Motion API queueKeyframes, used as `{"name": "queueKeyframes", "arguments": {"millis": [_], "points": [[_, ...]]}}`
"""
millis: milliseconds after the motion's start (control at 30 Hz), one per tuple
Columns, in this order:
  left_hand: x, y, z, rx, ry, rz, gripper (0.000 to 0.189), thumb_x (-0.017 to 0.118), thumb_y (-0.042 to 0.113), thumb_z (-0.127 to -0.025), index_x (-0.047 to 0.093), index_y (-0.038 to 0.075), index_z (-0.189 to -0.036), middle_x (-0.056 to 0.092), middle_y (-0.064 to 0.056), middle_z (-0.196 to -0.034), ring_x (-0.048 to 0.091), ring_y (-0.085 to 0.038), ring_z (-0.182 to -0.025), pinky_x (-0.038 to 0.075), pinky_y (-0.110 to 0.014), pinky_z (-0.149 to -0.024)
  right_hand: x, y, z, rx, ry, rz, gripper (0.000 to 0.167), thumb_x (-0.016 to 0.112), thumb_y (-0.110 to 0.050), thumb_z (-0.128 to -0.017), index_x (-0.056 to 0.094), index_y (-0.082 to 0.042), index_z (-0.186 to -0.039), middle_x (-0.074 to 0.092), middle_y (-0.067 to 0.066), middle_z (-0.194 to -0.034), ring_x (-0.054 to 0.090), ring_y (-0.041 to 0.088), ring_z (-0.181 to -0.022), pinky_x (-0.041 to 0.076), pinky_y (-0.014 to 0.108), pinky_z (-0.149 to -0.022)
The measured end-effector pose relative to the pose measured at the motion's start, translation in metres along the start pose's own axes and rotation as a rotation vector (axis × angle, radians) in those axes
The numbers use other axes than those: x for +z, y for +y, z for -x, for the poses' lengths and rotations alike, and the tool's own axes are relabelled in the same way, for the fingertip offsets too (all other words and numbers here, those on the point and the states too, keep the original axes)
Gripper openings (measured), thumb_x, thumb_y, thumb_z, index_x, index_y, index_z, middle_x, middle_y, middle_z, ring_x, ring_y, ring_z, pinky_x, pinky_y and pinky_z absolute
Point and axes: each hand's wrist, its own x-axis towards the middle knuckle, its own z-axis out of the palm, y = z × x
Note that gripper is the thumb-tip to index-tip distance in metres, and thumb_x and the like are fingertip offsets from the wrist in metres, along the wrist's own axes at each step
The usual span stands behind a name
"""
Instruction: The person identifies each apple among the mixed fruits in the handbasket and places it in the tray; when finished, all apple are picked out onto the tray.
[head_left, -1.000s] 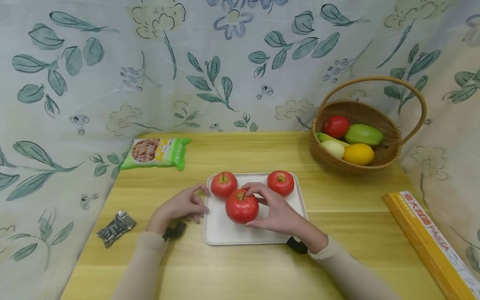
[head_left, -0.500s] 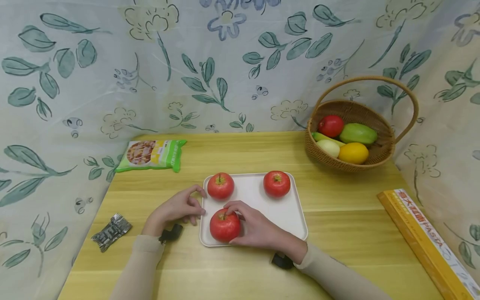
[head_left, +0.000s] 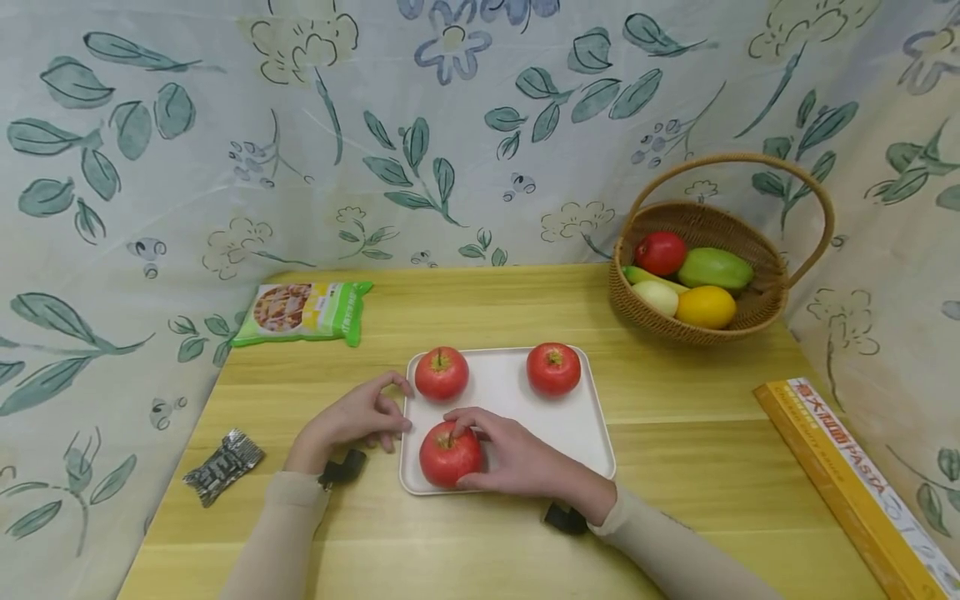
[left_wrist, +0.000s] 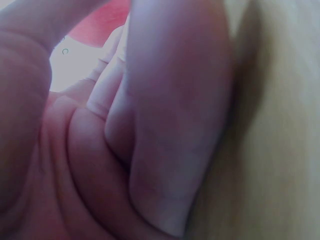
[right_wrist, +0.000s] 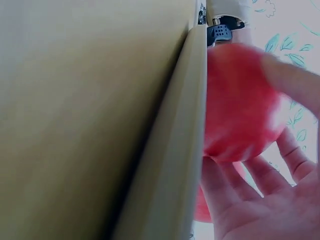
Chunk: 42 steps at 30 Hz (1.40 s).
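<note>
In the head view my right hand [head_left: 517, 454] holds a red apple [head_left: 450, 457] at the front left corner of a white rectangular tray [head_left: 540, 433]. The thumb and fingers curve around the apple's right side and top, as the right wrist view also shows with the apple [right_wrist: 240, 100] close to the tray's edge [right_wrist: 185, 120]. Two more red apples sit on the tray: one at the back left [head_left: 442, 375], the other at the back right [head_left: 553, 370]. My left hand [head_left: 356, 417] lies beside the tray, loosely bent, its fingertips right at the left rim.
A wicker basket [head_left: 701, 333] with several fruits stands at the back right of the wooden table [head_left: 480, 550]. A green food packet [head_left: 300, 312] lies at the back left, a small silver packet [head_left: 223, 467] at the left. A long yellow pasta box [head_left: 855, 475] runs along the right.
My right hand has moved the apple left and toward me, from the tray's middle to its front left corner. The left hand stays at the rim. The head view shifted slightly.
</note>
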Motion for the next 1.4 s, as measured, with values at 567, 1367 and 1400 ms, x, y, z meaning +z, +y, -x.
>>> {"name": "queueKeyframes", "arguments": {"millis": [567, 1367, 1400], "points": [[0.001, 0.003, 0.002, 0.022, -0.009, -0.004, 0.050, 0.080, 0.019, -0.095, 0.048, 0.013, -0.133, 0.077, -0.006, -0.082, 0.072, -0.017, -0.059, 0.052, -0.026, -0.052, 0.001, 0.004, 0.000, -0.032, 0.014, 0.028, 0.050, 0.091, -0.018, -0.085, 0.057, -0.023, -0.121, 0.055, 0.005, -0.160, 0.055, 0.016, -0.143, 0.051, 0.036, -0.115], [0.001, 0.001, 0.002, 0.023, -0.007, -0.014, 0.051, 0.081, 0.021, -0.095, 0.049, 0.012, -0.134, 0.077, -0.007, -0.083, 0.071, -0.017, -0.059, 0.051, -0.025, -0.052, -0.151, -0.020, 0.029, -0.080, 0.589, 0.066, 0.067, 0.082, 0.008, -0.087, 0.049, -0.002, -0.145, 0.057, 0.015, -0.153, 0.054, 0.021, -0.144, 0.043, 0.024, -0.120], [0.000, 0.001, 0.002, 0.024, -0.007, -0.013, 0.051, 0.081, 0.021, -0.095, 0.049, 0.012, -0.134, 0.077, -0.007, -0.083, 0.071, -0.017, -0.059, 0.051, -0.025, -0.052, -0.161, -0.020, 0.031, -0.084, 0.620, 0.080, 0.068, 0.081, 0.009, -0.087, 0.048, -0.001, -0.146, 0.057, 0.016, -0.152, 0.054, 0.017, -0.144, 0.042, 0.021, -0.119]]}}
